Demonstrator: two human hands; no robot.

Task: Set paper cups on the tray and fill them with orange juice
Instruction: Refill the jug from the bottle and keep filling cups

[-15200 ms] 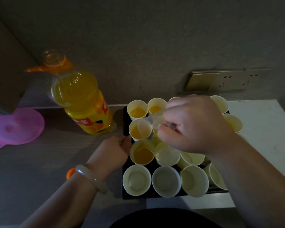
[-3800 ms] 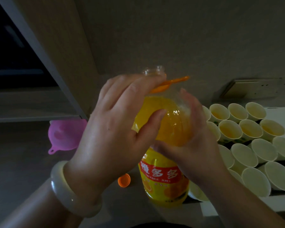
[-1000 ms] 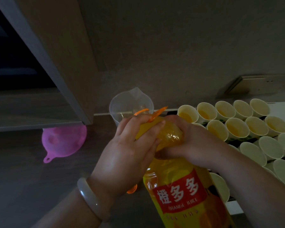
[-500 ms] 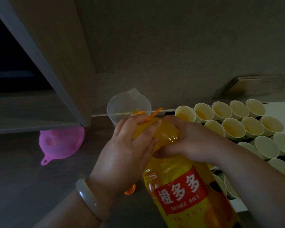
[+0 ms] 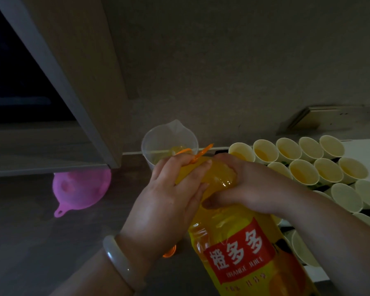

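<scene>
Now: bottle (image 5: 239,242) tipped, mouth at jug (image 5: 169,135), to decant. Left hand (image 5: 167,201), right hand (image 5: 250,186) both curl round shoulder, steadying weight. Cups (image 5: 346,197) beside, several unfilled.

Dim grey wall (image 5: 222,60), wooden cabinet (image 5: 83,71), perhaps a socket plate (image 5: 329,119).

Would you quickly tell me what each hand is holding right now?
Left hand: fingers curled round the juice bottle near its neck.
Right hand: grips the juice bottle's shoulder too.
</scene>
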